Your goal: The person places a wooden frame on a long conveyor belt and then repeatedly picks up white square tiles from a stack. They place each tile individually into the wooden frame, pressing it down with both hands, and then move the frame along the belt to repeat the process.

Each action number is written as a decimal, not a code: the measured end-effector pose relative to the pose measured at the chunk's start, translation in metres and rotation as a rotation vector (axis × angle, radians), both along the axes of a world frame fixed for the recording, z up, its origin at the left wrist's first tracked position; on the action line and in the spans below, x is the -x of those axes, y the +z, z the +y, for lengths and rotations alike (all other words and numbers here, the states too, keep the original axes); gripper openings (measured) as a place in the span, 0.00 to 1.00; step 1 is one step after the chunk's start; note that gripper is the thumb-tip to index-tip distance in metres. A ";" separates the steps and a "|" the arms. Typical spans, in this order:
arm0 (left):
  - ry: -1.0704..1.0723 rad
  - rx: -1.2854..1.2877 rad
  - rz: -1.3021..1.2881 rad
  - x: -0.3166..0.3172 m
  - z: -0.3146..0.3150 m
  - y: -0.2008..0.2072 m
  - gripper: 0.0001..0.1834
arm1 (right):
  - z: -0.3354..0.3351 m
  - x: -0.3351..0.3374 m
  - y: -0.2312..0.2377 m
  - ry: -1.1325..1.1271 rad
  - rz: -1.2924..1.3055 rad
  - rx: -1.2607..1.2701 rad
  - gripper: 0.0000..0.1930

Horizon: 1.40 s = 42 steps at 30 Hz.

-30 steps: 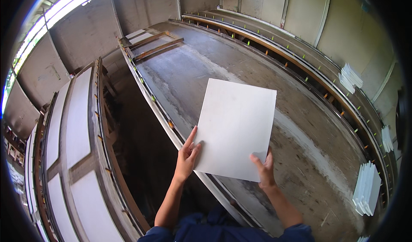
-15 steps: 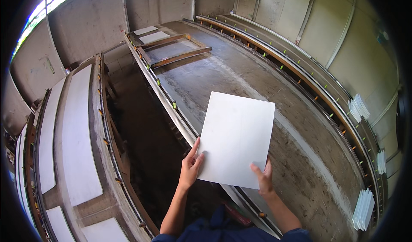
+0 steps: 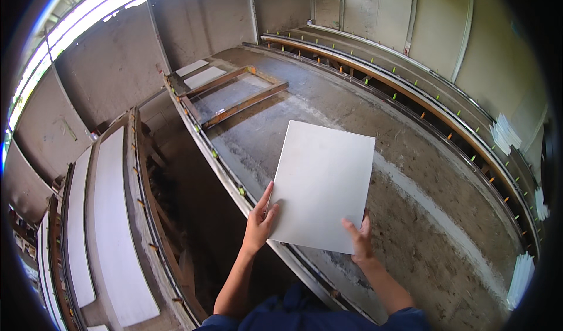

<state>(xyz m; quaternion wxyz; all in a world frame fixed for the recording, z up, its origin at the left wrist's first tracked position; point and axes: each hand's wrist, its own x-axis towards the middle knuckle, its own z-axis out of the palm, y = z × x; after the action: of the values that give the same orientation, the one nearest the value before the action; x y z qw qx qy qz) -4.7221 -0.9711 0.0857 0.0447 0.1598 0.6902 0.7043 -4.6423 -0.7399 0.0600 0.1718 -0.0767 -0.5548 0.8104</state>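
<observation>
On the left, long white sheets (image 3: 115, 213) lie on a narrow surface (image 3: 161, 284). Next, a wooden frame (image 3: 245, 106) lies near the far end of a big brown surface (image 3: 422, 231). The left hand (image 3: 256, 226) holds the left side of a flat white board (image 3: 324, 184), up over the big surface's near edge. The right hand (image 3: 362, 240) grips its lower right side. Far right, thin white pieces (image 3: 521, 281) sit bunched together.

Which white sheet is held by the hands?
The central sheet, gripped by the left hand and right hand; no hand touches the other white sheets.
</observation>
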 end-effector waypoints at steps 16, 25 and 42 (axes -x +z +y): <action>0.062 0.332 0.202 0.202 -0.090 0.007 0.30 | -0.099 0.169 0.028 -0.049 -0.076 -0.108 0.30; 0.066 0.197 0.108 0.307 -0.182 -0.002 0.28 | -0.199 0.265 0.040 -0.071 -0.160 -0.095 0.29; -0.104 0.359 0.249 0.461 -0.178 0.023 0.28 | -0.184 0.413 0.029 -0.283 -0.080 0.080 0.23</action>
<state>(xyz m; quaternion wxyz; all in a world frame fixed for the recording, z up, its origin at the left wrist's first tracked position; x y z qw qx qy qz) -5.1827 -1.1490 0.1086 0.0234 0.2704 0.7956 0.5416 -5.0556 -0.9240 0.0893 0.2590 -0.1930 -0.5119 0.7960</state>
